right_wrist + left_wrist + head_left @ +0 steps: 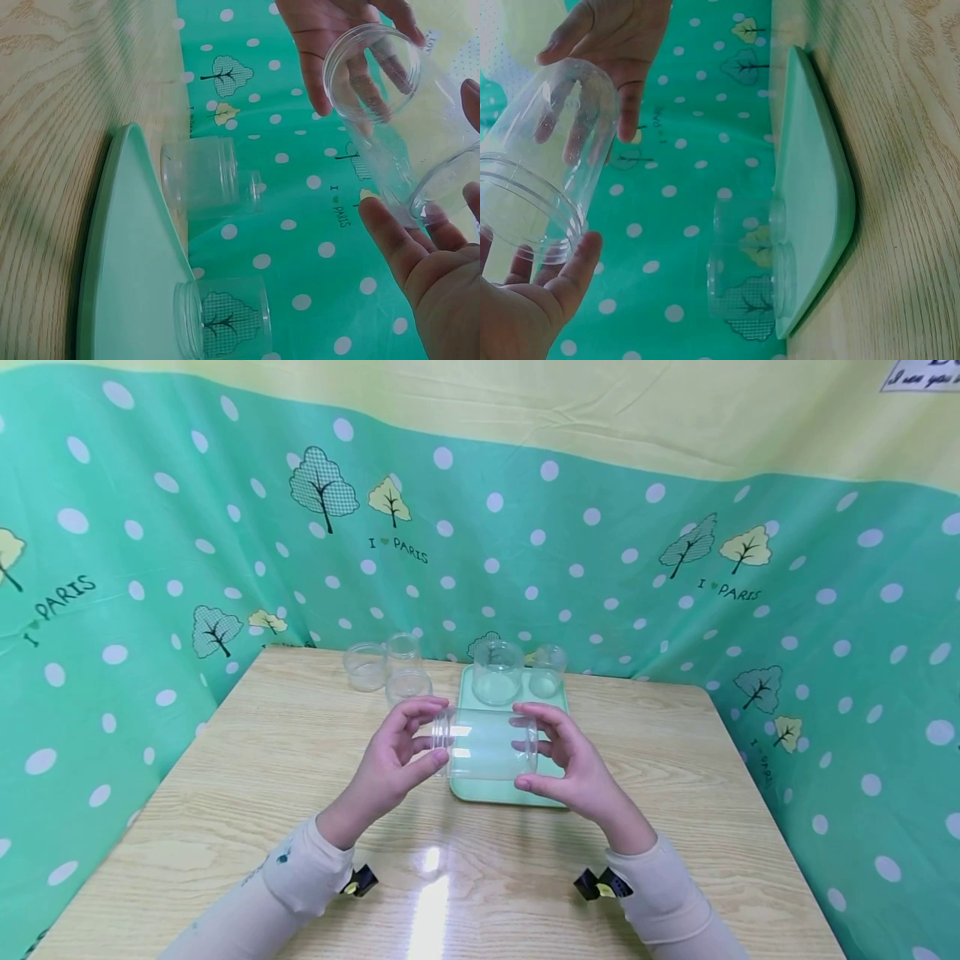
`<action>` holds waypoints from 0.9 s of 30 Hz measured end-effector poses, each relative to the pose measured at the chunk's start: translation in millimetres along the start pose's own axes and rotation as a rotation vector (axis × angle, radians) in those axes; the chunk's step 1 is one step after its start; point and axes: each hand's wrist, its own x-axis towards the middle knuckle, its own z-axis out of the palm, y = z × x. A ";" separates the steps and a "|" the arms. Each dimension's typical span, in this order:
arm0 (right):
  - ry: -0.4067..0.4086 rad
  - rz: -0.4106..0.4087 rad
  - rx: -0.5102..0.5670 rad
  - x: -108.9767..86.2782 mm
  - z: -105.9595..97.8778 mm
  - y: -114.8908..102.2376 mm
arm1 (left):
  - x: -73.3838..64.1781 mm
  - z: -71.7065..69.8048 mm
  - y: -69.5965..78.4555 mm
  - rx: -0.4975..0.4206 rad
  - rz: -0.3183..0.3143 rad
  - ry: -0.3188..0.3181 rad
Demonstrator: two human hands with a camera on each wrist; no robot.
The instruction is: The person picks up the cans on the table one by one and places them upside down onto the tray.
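A clear plastic jar (487,743) lies on its side in the air between my two hands, above the green tray (510,792). My left hand (386,768) holds its ridged mouth end, thumb in front and fingers behind. Around the smooth base end curl the fingers of my right hand (576,766). Both wrist views show the see-through jar (551,142) with the fingers visible through its wall; in the right wrist view the open, threaded mouth (330,71) faces the left hand. No lid shows on it.
On the tray's far part stand a wide clear jar (498,683) and a narrower one (546,681). Left of the tray, several clear jars (365,670) cluster on the wooden table (285,760). A patterned green curtain (525,527) hangs behind and at both sides.
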 end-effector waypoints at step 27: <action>0.009 -0.001 -0.029 -0.8 -2.8 2.7 | 2.2 -7.7 2.0 0.068 0.033 -0.042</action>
